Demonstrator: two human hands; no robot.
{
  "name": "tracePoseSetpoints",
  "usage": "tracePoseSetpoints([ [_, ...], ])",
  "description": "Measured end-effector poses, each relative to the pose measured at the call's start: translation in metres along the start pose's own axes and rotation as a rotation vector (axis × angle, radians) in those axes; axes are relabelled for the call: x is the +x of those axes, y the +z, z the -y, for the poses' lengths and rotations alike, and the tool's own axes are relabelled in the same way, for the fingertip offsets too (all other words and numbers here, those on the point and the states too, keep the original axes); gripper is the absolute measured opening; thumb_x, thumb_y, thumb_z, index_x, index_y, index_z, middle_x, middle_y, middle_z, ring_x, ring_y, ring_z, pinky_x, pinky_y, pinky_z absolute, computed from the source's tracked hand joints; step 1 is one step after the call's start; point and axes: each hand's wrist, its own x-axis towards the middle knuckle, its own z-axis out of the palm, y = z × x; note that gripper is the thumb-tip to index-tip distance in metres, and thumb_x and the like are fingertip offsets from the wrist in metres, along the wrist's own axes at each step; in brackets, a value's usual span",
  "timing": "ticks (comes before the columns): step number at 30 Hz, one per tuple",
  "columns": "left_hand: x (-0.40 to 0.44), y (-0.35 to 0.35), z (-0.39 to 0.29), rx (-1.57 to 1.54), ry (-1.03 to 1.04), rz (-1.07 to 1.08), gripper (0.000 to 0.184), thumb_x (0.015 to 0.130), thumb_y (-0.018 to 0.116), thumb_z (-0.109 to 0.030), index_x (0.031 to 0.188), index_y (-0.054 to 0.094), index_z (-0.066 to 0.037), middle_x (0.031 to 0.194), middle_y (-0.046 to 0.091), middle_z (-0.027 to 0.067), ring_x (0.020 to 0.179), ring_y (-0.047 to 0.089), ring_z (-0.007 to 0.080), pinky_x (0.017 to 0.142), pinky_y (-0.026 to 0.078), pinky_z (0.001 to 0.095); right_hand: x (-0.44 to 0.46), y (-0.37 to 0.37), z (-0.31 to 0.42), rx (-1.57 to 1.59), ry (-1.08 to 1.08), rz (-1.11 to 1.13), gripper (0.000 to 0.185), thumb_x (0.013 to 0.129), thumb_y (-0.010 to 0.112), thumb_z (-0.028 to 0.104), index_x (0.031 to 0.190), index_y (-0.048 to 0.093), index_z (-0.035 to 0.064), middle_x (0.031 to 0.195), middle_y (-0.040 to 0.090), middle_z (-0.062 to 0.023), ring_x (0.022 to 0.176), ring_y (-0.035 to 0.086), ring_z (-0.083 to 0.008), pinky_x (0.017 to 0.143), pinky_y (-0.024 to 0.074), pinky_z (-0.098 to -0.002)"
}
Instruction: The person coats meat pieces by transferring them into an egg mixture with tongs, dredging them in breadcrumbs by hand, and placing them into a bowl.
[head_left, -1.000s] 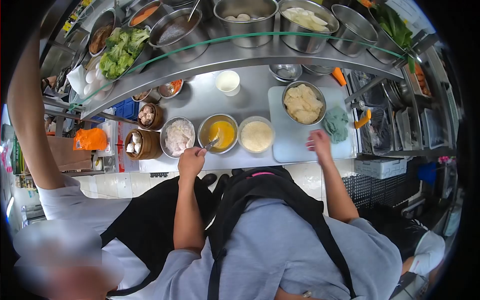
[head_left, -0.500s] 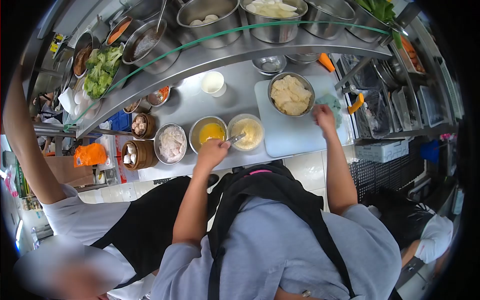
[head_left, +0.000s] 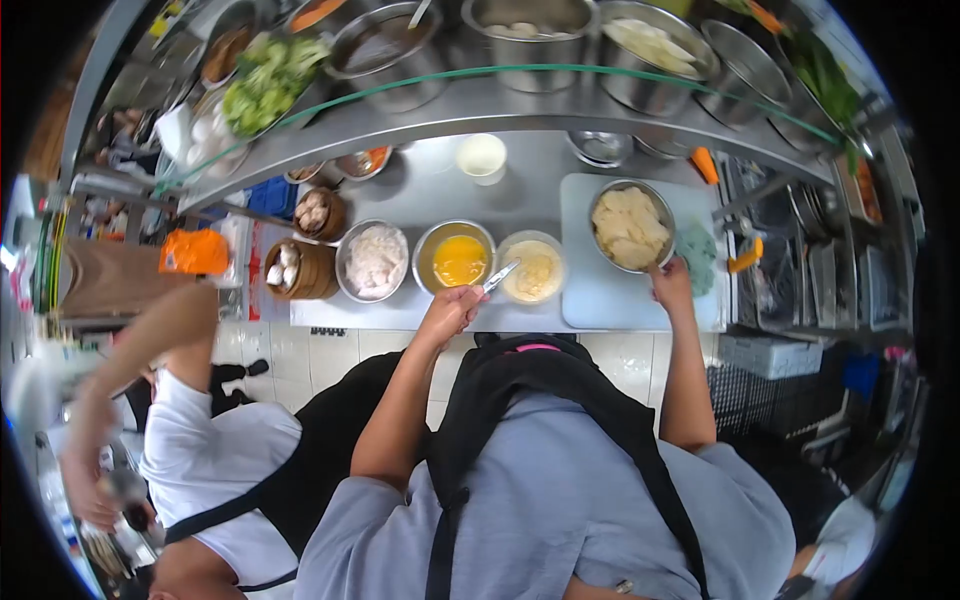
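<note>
My left hand (head_left: 452, 314) is closed around a shiny metal utensil (head_left: 501, 275), whose tip points over a round container of pale yellow crumbs (head_left: 533, 268). Just left of that container stands a metal bowl of beaten egg (head_left: 461, 261). My right hand (head_left: 673, 288) grips the near right rim of a metal bowl (head_left: 612, 257) filled with pale, crumb-coated pieces (head_left: 631, 227). This bowl rests on a light blue cutting board (head_left: 585, 300). A crumpled green cloth (head_left: 697, 258) lies beside my right hand. Another metal bowl (head_left: 371, 261) holds whitish, floury pieces.
Bamboo steamers (head_left: 318, 274) with round white items stand at the left. A white cup (head_left: 482, 158) sits at the back. Overhead runs a metal shelf (head_left: 500, 108) with bowls of vegetables. A co-worker's arm (head_left: 150, 345) is at the left; an orange handle (head_left: 746, 256) sticks out at the right.
My right hand has moved from beside the bowl of coated pieces onto its rim. The co-worker's arm has come down from the shelf. The whole view has shifted.
</note>
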Motion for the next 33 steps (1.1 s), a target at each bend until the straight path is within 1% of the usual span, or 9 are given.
tracePoseSetpoints([
  [3,-0.027,-0.027,0.008,-0.176,0.055,-0.052,0.03,0.102,0.06,-0.033,0.105,0.071,-0.005,0.063,0.045,-0.0062,0.048,0.032,0.0031,0.043,0.022,0.0216,-0.051,-0.005,0.088,-0.428,-0.458,-0.247,0.029,0.089,0.067,0.017,0.111,0.063,-0.0018,0.099,0.069,-0.0178,0.088,0.069,-0.0339,0.081,0.0544,-0.0428],
  [6,-0.033,-0.064,0.019,-0.251,0.08,-0.158,0.033,0.102,0.061,-0.034,0.107,0.07,-0.004,0.064,0.045,-0.006,0.047,0.031,0.0025,0.042,0.02,0.02,-0.069,0.052,0.136,-0.084,-0.692,0.351,0.028,0.088,0.065,0.009,0.115,0.065,0.0013,0.111,0.068,-0.0198,0.103,0.067,-0.0348,0.089,0.0529,-0.0414],
  [8,-0.03,-0.087,0.023,-0.269,0.091,-0.238,0.033,0.103,0.06,-0.035,0.109,0.07,-0.003,0.064,0.047,-0.0053,0.046,0.031,0.0024,0.041,0.021,0.0197,-0.067,0.101,0.149,-0.236,-0.914,0.644,0.04,0.085,0.061,0.004,0.126,0.061,0.0036,0.125,0.065,-0.0198,0.117,0.062,-0.0376,0.102,0.0489,-0.0442],
  [10,-0.035,-0.1,0.018,-0.332,0.149,-0.248,0.034,0.103,0.06,-0.034,0.109,0.069,-0.003,0.065,0.048,-0.0045,0.045,0.031,0.003,0.041,0.022,0.0196,-0.062,0.142,0.154,-0.521,-0.885,0.794,0.058,0.081,0.063,0.001,0.138,0.056,0.0098,0.141,0.056,-0.0186,0.127,0.055,-0.0384,0.11,0.044,-0.0447],
  [16,-0.047,-0.117,0.026,-0.366,0.235,-0.308,0.038,0.103,0.06,-0.037,0.11,0.068,-0.001,0.065,0.048,-0.0036,0.045,0.032,0.0037,0.042,0.023,0.02,-0.035,0.186,0.162,-0.988,-0.891,0.964,0.075,0.072,0.072,-0.002,0.142,0.055,0.022,0.152,0.045,-0.0145,0.135,0.05,-0.0392,0.113,0.0417,-0.0463],
  [25,-0.053,-0.126,0.056,-0.404,0.194,-0.355,0.036,0.102,0.061,-0.036,0.107,0.069,-0.002,0.063,0.046,-0.0052,0.048,0.032,0.0041,0.044,0.022,0.0223,-0.034,0.197,0.188,-1.307,-0.706,1.17,0.075,0.068,0.082,0.013,0.139,0.061,0.0228,0.139,0.061,-0.0115,0.127,0.059,-0.0304,0.105,0.0486,-0.0421],
  [29,-0.053,-0.137,0.06,-0.385,0.233,-0.356,0.041,0.101,0.061,-0.04,0.109,0.069,-0.001,0.064,0.047,-0.0047,0.046,0.031,0.0037,0.043,0.021,0.0211,-0.032,0.185,0.17,-1.193,-0.761,1.082,0.066,0.071,0.08,0.015,0.135,0.064,0.019,0.134,0.063,-0.0135,0.123,0.061,-0.033,0.103,0.0502,-0.0434],
  [31,-0.054,-0.144,0.061,-0.394,0.239,-0.359,0.041,0.101,0.061,-0.04,0.109,0.069,-0.001,0.064,0.046,-0.0048,0.046,0.03,0.0037,0.043,0.02,0.0211,-0.046,0.171,0.17,-0.977,-0.838,0.77,0.054,0.075,0.076,0.014,0.128,0.066,0.0129,0.124,0.067,-0.0167,0.118,0.063,-0.0357,0.101,0.0508,-0.0454],
  [33,-0.054,-0.147,0.059,-0.399,0.243,-0.353,0.041,0.101,0.061,-0.04,0.109,0.069,-0.001,0.064,0.046,-0.0048,0.046,0.03,0.0037,0.043,0.02,0.0211,-0.067,0.167,0.168,-0.922,-0.84,0.7,0.045,0.077,0.073,0.013,0.122,0.068,0.0107,0.121,0.067,-0.0175,0.116,0.063,-0.0367,0.1,0.0512,-0.0469],
])
